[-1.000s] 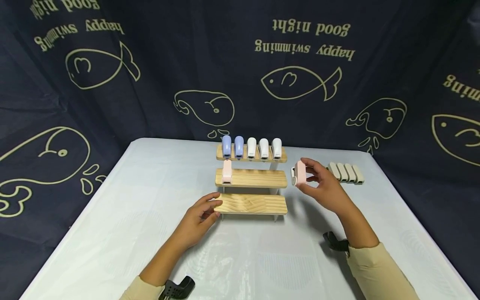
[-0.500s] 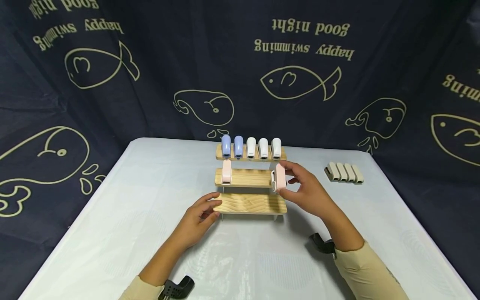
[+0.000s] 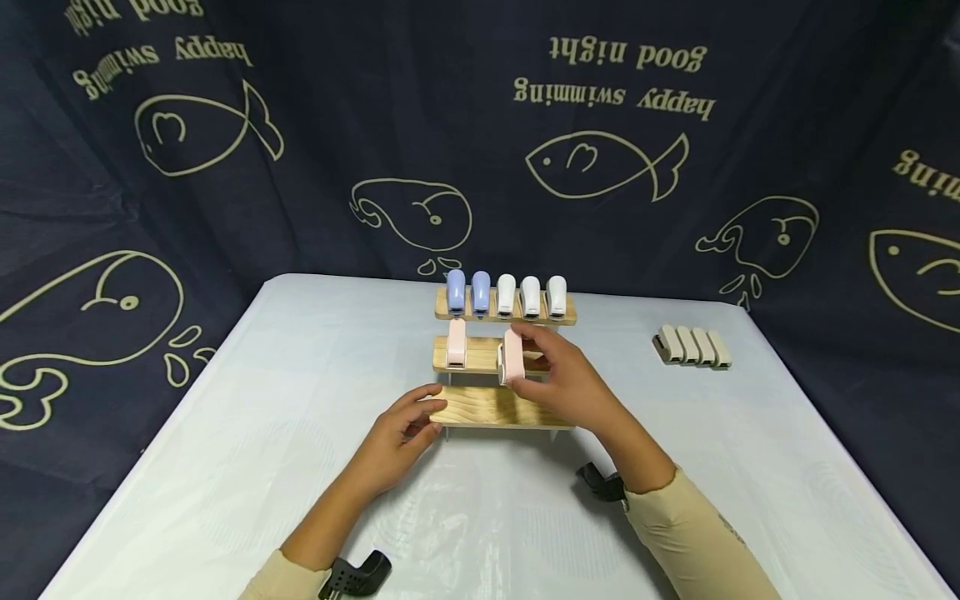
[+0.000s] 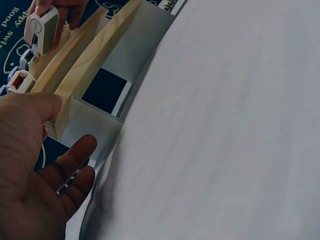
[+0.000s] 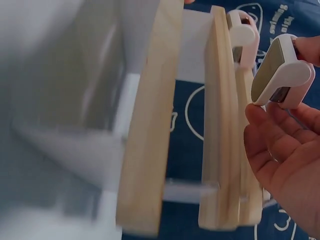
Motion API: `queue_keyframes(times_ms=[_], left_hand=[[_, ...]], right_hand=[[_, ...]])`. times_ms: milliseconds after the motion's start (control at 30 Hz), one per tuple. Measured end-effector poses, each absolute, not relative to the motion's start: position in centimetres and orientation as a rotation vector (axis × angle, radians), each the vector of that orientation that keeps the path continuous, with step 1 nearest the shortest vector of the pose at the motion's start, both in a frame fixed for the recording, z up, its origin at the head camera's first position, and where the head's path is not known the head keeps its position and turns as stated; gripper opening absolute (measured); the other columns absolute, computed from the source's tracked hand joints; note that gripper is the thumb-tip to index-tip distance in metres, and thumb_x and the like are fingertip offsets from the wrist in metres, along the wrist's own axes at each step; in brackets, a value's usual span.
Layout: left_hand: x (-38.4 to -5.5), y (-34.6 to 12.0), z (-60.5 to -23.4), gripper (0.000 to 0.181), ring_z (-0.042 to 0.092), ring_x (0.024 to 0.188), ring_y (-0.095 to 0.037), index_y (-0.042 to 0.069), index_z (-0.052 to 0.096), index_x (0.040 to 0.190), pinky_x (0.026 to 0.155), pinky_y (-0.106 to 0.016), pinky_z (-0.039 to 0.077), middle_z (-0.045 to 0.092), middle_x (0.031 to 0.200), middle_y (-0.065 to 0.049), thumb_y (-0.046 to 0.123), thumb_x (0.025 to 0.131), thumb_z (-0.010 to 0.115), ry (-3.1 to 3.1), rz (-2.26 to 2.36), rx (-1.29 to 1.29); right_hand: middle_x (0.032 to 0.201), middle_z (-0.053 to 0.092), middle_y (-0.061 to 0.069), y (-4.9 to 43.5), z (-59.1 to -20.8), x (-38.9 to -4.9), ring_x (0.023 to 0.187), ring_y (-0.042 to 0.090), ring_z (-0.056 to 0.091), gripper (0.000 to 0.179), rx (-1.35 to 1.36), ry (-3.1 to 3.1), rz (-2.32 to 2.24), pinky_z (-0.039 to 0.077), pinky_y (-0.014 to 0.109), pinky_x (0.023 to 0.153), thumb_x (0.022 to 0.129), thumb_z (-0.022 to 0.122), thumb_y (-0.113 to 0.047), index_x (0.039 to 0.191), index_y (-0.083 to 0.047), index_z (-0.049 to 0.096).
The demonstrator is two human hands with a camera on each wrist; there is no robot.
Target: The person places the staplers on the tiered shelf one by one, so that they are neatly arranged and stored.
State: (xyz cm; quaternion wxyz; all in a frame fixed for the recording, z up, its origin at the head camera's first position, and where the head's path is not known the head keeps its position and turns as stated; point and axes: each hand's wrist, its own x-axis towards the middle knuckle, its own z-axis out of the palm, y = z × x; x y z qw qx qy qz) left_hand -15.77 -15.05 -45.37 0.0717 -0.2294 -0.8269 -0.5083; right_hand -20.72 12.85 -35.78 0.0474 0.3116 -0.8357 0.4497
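Observation:
My right hand (image 3: 566, 379) pinches a pink mini stapler (image 3: 513, 357) over the middle shelf of a three-tier wooden stand. In the right wrist view, the stapler's white base (image 5: 292, 75) faces the camera, the thumb and fingers at its ends. A second pink stapler (image 3: 456, 343) sits at the left end of that middle shelf. My left hand (image 3: 397, 437) grips the left end of the bottom shelf (image 3: 487, 407). Its thumb presses the board's front edge in the left wrist view, while two lower fingers hang free beside the clear side support (image 4: 95, 120).
On the top shelf, two blue staplers (image 3: 468, 292) and three white staplers (image 3: 530, 297) stand in a row. Several beige staplers (image 3: 692, 346) lie side by side on the white table (image 3: 300, 350) at the right. A dark printed cloth (image 3: 315, 100) hangs behind.
My right hand has carried the pink stapler leftward from beside the stand to over the middle shelf. The left hand has stayed at the bottom shelf's end.

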Motion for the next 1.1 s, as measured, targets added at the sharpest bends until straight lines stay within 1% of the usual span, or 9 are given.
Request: queue_keyframes(times_ms=[200, 333, 533, 800, 933, 1100], left_hand=[[-15.8, -15.0, -45.4, 0.033, 0.061, 0.1, -0.016, 0.007, 0.064, 0.13, 0.085, -0.031, 0.055, 0.048, 0.148, -0.002, 0.014, 0.098, 0.066, -2.491, -1.529, -0.69], [-15.9, -14.9, -45.4, 0.031, 0.062, 0.1, -0.017, 0.007, 0.065, 0.129, 0.085, -0.031, 0.055, 0.049, 0.147, -0.003, 0.014, 0.098, 0.065, -2.477, -1.538, -0.694], [-15.9, -15.0, -45.5, 0.032, 0.062, 0.1, -0.017, 0.007, 0.065, 0.129, 0.084, -0.031, 0.055, 0.049, 0.147, -0.002, 0.013, 0.098, 0.066, -2.482, -1.533, -0.689], [-15.9, -15.1, -45.6, 0.032, 0.061, 0.1, -0.017, 0.008, 0.065, 0.129, 0.084, -0.03, 0.055, 0.049, 0.147, -0.001, 0.015, 0.097, 0.067, -2.489, -1.531, -0.676], [-15.9, -15.1, -45.7, 0.032, 0.061, 0.1, -0.018, 0.008, 0.065, 0.129, 0.084, -0.031, 0.055, 0.049, 0.147, -0.002, 0.015, 0.098, 0.066, -2.471, -1.545, -0.691], [-16.0, -15.1, -45.6, 0.032, 0.061, 0.1, -0.017, 0.008, 0.065, 0.129, 0.084, -0.031, 0.055, 0.049, 0.147, -0.002, 0.017, 0.098, 0.065, -2.468, -1.549, -0.696]], right_hand=[[0.133, 0.057, 0.007, 11.4, -36.1, -21.1, 0.118, 0.022, 0.059, 0.071, 0.948, -2.569, 1.384, 0.051, 0.043, 0.096, 0.085, 0.08, -0.013, 0.146, -0.006, 0.045], [0.129, 0.059, 0.008, 10.6, -36.5, -21.3, 0.115, 0.021, 0.062, 0.07, 0.963, -2.559, 1.366, 0.052, 0.038, 0.096, 0.084, 0.081, -0.01, 0.145, -0.002, 0.046], [0.129, 0.059, 0.007, 9.6, -37.2, -21.4, 0.112, 0.019, 0.063, 0.068, 0.947, -2.564, 1.271, 0.052, 0.029, 0.093, 0.084, 0.081, -0.011, 0.143, -0.003, 0.048], [0.127, 0.06, 0.008, 8.8, -37.5, -21.5, 0.109, 0.018, 0.063, 0.067, 0.922, -2.551, 1.221, 0.054, 0.028, 0.09, 0.085, 0.08, -0.012, 0.143, -0.002, 0.049], [0.127, 0.061, 0.007, 8.5, -37.6, -21.6, 0.107, 0.017, 0.063, 0.066, 0.893, -2.558, 1.174, 0.054, 0.027, 0.088, 0.086, 0.08, -0.016, 0.143, -0.003, 0.049], [0.129, 0.061, 0.008, 8.4, -37.7, -21.6, 0.108, 0.018, 0.063, 0.065, 0.867, -2.543, 1.115, 0.055, 0.03, 0.088, 0.088, 0.079, -0.02, 0.143, -0.004, 0.05]])
